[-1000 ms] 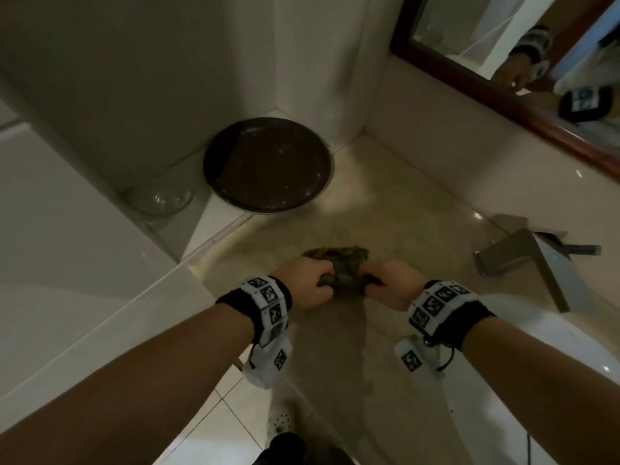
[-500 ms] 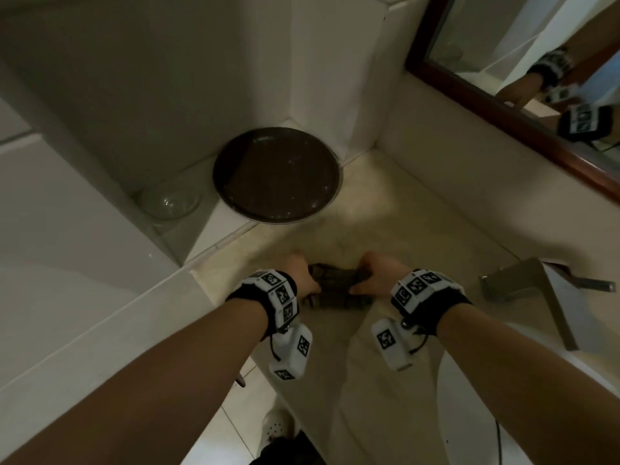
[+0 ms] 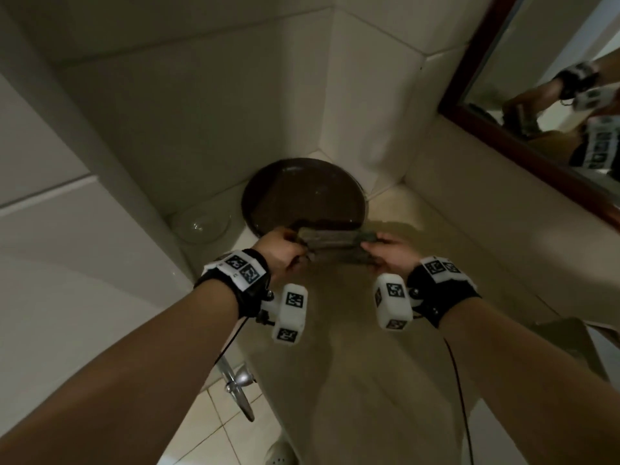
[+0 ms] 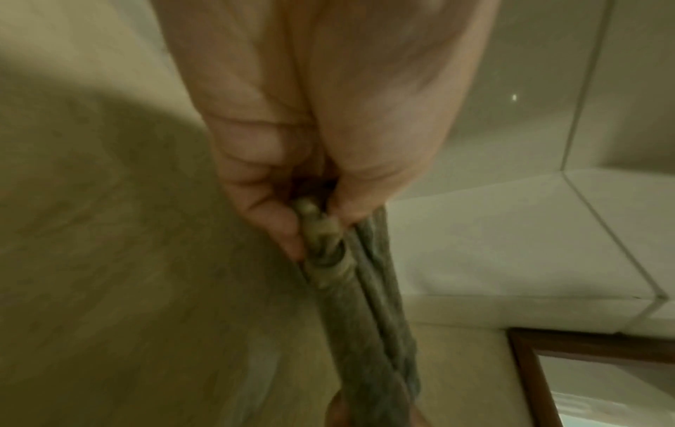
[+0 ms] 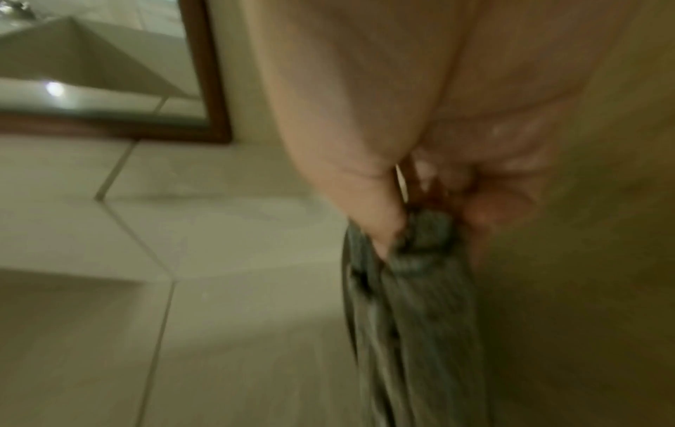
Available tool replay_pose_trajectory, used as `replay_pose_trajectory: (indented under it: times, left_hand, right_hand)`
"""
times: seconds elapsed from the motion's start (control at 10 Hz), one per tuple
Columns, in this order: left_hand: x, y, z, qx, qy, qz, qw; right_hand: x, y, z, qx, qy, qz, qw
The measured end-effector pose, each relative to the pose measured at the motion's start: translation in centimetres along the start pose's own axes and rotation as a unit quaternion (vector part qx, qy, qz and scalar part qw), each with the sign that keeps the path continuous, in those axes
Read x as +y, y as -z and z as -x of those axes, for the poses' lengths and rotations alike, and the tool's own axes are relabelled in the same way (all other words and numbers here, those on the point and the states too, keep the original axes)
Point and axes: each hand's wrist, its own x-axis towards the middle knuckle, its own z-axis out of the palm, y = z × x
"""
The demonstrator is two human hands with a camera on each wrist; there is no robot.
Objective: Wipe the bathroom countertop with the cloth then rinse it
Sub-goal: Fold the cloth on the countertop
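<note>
A dark grey-green cloth [image 3: 330, 243] is stretched in folds between my two hands above the beige countertop [image 3: 362, 347], near its far end. My left hand [image 3: 285, 251] pinches the cloth's left end, thumb against fingers, as the left wrist view shows [image 4: 321, 231]. My right hand [image 3: 389, 251] pinches the right end in the same way [image 5: 420, 231]. In both wrist views the cloth [image 4: 372, 332] [image 5: 412, 317] runs away from the fingers as a bunched strip.
A round dark tray [image 3: 302, 196] lies on the tiled ledge just behind the cloth, with a clear glass bowl [image 3: 204, 224] to its left. A wood-framed mirror [image 3: 523, 129] hangs on the right wall. The faucet [image 3: 567, 333] and a white basin sit at the right.
Both hands have lifted the cloth off the countertop and pulled apart, so the bunched cloth is now stretched out between them. The view has tilted further up.
</note>
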Motion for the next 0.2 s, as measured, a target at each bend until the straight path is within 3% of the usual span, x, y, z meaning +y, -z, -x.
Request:
replay_pose_trajectory:
  times: [0.1, 0.2]
  left_hand:
    - [0.8, 2.0, -2.3, 0.116, -0.042, -0.058, 0.991]
    - [2.1, 3.2, -3.0, 0.173, -0.046, -0.113, 0.977]
  right_hand:
    - [-2.5, -2.2, -2.1, 0.057, 0.019, -0.045, 0.997]
    - [-3.7, -3.5, -3.7, 0.096, 0.024, -0.059, 0.993]
